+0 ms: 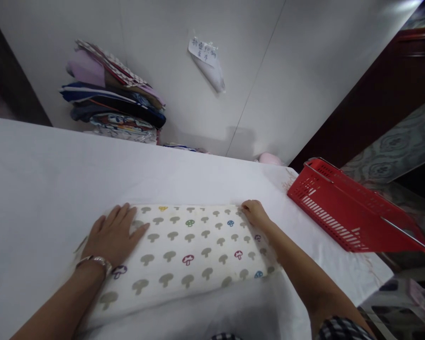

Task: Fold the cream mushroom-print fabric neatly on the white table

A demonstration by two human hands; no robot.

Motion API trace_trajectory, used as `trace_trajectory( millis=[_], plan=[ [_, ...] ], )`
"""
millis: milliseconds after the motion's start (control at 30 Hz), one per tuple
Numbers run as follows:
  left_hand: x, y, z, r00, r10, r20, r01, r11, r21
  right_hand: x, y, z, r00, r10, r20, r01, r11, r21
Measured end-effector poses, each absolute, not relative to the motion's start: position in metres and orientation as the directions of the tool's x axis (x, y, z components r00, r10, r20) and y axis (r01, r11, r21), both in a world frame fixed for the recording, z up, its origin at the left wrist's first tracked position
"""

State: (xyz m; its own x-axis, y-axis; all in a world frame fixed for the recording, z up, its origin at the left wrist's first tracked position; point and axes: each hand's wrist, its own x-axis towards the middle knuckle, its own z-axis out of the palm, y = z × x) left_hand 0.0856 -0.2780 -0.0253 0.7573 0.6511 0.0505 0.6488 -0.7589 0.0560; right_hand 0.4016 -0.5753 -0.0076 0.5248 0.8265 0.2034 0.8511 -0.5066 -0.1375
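Note:
A cream cloth (194,245) printed with grey and coloured mushrooms lies flat before me, its far edge nearly straight. Along its near side runs a plain greyish-white band (198,311); I cannot tell if it belongs to the same cloth. My left hand (109,236), with a bracelet at the wrist, rests palm down on the left end of the cloth, fingers stretched out and thumb apart. At the far right corner, my right hand (254,213) has its fingers closed on the cloth's edge; the fingertips are partly hidden.
A white-covered table (205,177) carries everything. Against the wall stands a stack of folded fabrics (116,99), back left. A red plastic basket (354,212) with metal handles sits at the right edge. A paper note (203,52) hangs on the wall. Something pink (269,158) shows behind the table.

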Motion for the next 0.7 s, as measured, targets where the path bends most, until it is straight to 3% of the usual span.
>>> trace_trajectory(
  millis=[200,367,700],
  plan=[
    [0.086,-0.277,-0.026,0.758,0.650,0.057,0.647,-0.760,0.062,0.409,-0.571,-0.005,0.528,0.825,0.202,0.849,-0.511,-0.133],
    [0.086,-0.277,-0.026,0.758,0.647,0.083,0.641,-0.763,0.086,0.412,-0.568,-0.012,0.529,0.802,0.279,0.848,-0.514,-0.130],
    [0.086,-0.277,-0.026,0.763,0.641,0.088,0.622,-0.764,0.175,0.420,-0.565,-0.015,0.522,0.840,0.149,0.851,-0.499,-0.167]
  ],
)
